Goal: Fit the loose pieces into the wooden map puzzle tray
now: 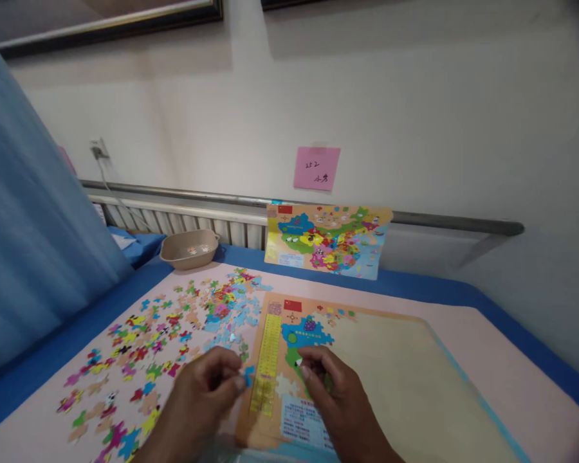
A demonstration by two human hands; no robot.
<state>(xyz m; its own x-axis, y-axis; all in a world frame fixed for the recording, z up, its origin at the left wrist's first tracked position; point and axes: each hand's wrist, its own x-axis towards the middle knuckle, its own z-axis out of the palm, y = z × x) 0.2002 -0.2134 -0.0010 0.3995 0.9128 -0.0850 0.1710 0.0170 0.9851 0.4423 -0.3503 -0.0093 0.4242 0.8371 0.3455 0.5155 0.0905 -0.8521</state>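
Between the thumb and index finger of my left hand [210, 386] is a small blue puzzle piece [248, 374], held just left of the puzzle board [390, 373]. My right hand [335, 392] is over the board's left part, its fingers curled and thumb and index finger close together at the green section [292, 355]. Whether that hand pinches a piece is hidden. The board's left side has joined pieces: a red flag corner [293, 306], a blue map region [302, 333] and a yellow strip [267, 360]. Its right side is bare backing.
Loose puzzle pieces [149, 370] spread across the pink sheet on the left, with a partly joined cluster [226, 302] behind. A beige basin [190, 249] holds a few pieces. A printed map picture [328, 241] leans against the wall rail [453, 222]. A blue curtain [33, 193] hangs at left.
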